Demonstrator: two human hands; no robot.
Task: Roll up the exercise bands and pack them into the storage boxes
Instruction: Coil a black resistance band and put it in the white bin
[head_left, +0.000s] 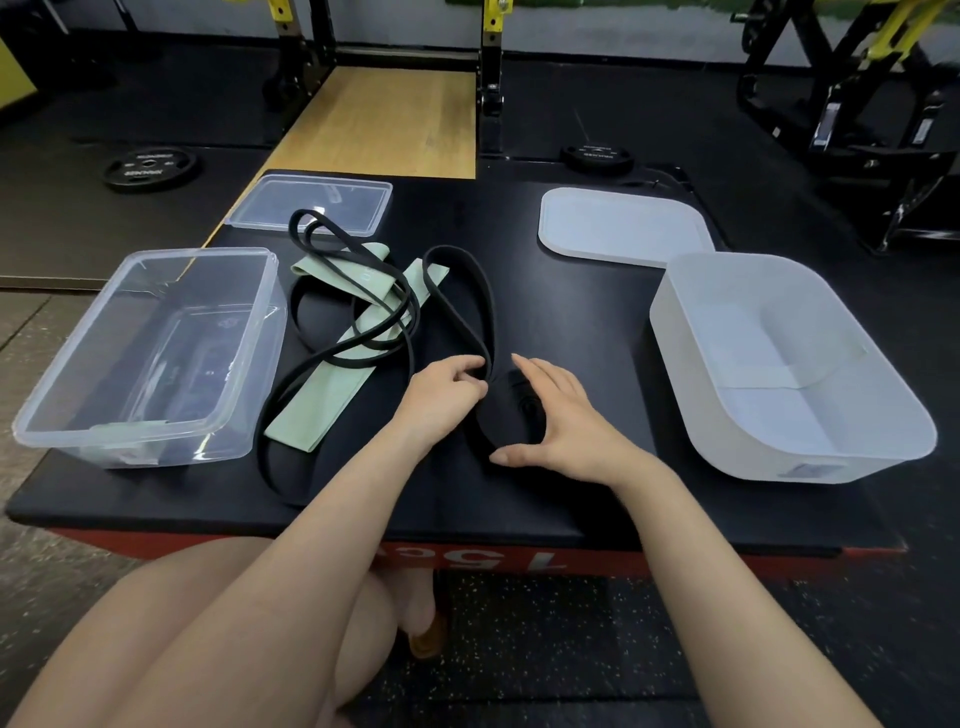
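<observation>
Lying partly coiled on the black platform top (597, 322): wide black exercise band (470, 312), its rolled end (511, 415) near the front edge. Right hand (563, 421) cupping that roll, fingers curled around it, thumb at its near side. Left hand (441, 389) pinching the band's loose loop just beside the roll. Sprawling to the left, thin black band (358, 291) crossing a pale green band (332, 379). Sitting further out: clear storage box (150, 353) with its lid (311, 205) behind, white storage box (779, 364) with its lid (621, 226) behind

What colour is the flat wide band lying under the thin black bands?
Pale green flat band, seen best in the head view, the only one.
</observation>
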